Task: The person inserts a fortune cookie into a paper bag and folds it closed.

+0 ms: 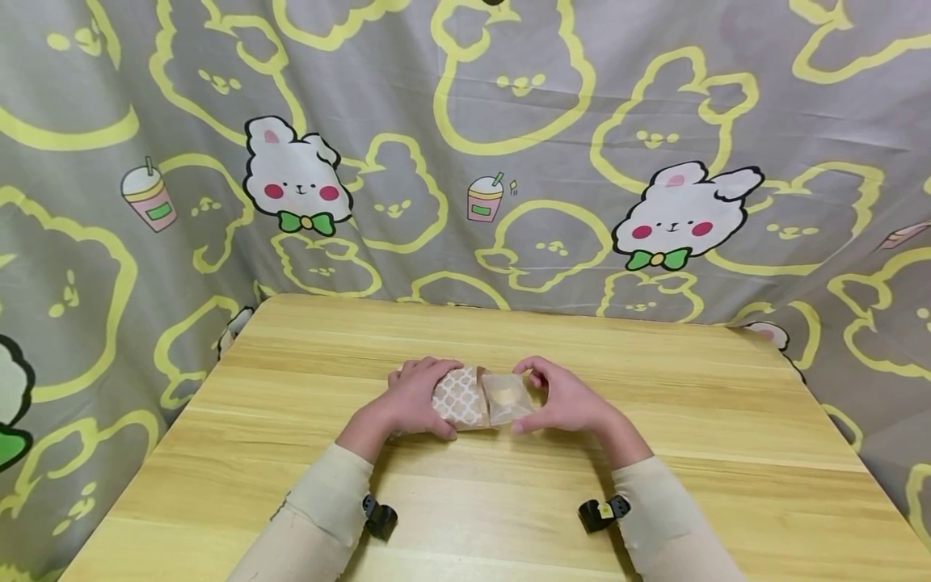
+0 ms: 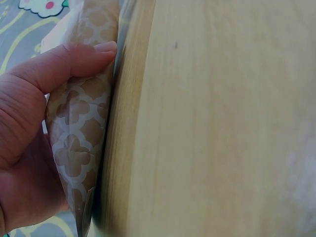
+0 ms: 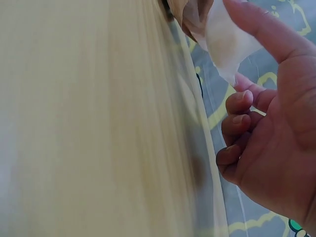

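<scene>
A brown paper bag (image 1: 460, 398) with a white lattice pattern lies on its side on the table, its mouth facing right. My left hand (image 1: 418, 400) grips it from the left, with the thumb across its near side in the left wrist view. A translucent white packet (image 1: 509, 399) with something yellowish inside sticks out of the bag's mouth. My right hand (image 1: 570, 396) holds the packet's outer end between thumb and index finger. In the right wrist view the other fingers (image 3: 236, 126) are curled, away from the packet (image 3: 227, 44). The packet's inner end is hidden in the bag.
The wooden table (image 1: 465, 501) reaches back to a grey curtain (image 1: 407, 97) printed with yellow outlines and rabbit faces. Black wrist cameras sit on both sleeves, one at the left (image 1: 381, 517) and one at the right (image 1: 604, 512).
</scene>
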A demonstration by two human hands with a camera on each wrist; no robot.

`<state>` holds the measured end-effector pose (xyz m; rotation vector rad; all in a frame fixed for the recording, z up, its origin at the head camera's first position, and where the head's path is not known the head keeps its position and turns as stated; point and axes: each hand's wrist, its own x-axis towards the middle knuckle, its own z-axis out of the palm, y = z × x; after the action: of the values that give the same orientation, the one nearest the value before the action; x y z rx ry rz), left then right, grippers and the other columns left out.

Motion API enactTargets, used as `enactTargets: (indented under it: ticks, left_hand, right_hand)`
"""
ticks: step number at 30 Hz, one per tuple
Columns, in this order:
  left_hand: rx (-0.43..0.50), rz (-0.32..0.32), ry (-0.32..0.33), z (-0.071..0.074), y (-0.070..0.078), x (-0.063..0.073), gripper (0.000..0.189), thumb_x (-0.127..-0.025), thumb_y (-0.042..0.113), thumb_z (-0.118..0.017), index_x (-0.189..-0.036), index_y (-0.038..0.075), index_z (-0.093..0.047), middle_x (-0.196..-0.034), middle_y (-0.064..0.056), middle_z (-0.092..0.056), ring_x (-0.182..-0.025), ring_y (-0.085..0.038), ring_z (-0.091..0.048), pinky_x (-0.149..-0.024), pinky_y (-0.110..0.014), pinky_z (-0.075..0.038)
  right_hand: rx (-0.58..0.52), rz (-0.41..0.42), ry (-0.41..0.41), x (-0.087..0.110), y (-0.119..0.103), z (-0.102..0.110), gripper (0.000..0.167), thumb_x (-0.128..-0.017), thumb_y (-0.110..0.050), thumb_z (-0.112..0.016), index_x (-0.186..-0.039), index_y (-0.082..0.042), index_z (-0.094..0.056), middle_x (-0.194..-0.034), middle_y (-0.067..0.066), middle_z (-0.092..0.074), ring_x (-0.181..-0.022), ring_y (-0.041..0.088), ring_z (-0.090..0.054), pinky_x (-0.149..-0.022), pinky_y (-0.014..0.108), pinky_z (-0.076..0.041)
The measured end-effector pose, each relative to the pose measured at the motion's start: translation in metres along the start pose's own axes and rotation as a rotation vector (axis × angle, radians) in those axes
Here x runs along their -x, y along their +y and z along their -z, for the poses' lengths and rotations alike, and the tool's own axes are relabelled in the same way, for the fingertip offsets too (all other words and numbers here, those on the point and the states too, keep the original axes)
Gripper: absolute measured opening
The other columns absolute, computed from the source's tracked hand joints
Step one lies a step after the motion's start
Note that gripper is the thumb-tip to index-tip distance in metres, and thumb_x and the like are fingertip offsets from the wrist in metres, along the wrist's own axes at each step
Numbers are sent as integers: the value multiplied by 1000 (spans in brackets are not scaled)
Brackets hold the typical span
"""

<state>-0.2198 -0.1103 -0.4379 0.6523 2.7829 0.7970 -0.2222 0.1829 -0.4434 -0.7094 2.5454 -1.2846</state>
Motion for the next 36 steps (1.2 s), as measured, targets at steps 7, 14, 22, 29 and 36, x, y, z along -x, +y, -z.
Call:
enactTargets:
  ticks: [7, 14, 22, 29, 36]
  left_hand:
    - [-7, 1, 4, 0, 0, 0, 104, -56, 35, -96, -148, 25, -47, -139, -3, -49, -127, -37, -37, -95, -55, -27]
    - [-2, 1, -2, 0, 1, 0, 104, -56, 35, -95, -148, 24, -47, -139, -3, -49, -126, -36, -37, -95, -55, -27]
    - [1, 1, -3, 0, 1, 0, 104, -56, 35, -96, -148, 25, -47, -138, -3, -49, -125, -35, -38, -95, -54, -27]
    - [-8, -2, -7, 0, 0, 0, 105, -55, 35, -96, -148, 25, -47, -138, -2, -49, -125, -35, -38, -96, -55, -27]
    - [-15, -2, -9, 1, 1, 0, 104, -56, 36, -95, -148, 26, -47, -139, -2, -48, -125, -36, -38, -96, -54, -27]
  right_hand:
    - [58, 10, 14, -6, -2, -6, 84, -59, -38, -98, -126, -15, -53, -94, 13, -47, -85, 24, -44, -72, 36, -39]
    - [96, 14, 18, -12, -5, -14, 90, -54, -40, -99, -126, -19, -49, -97, 13, -50, -88, 24, -48, -77, 38, -41]
    - [72, 33, 16, -14, -10, -19, 94, -52, -40, -100, -127, -18, -48, -96, 16, -50, -86, 26, -48, -78, 39, -40]
    - [60, 20, 10, -11, -12, -20, 101, -53, -35, -101, -138, -18, -49, -104, 15, -51, -95, 28, -47, -86, 42, -39]
    - [6, 26, 50, -3, -8, -12, 97, -60, -30, -98, -144, -14, -51, -105, 18, -49, -101, 31, -44, -88, 46, -37]
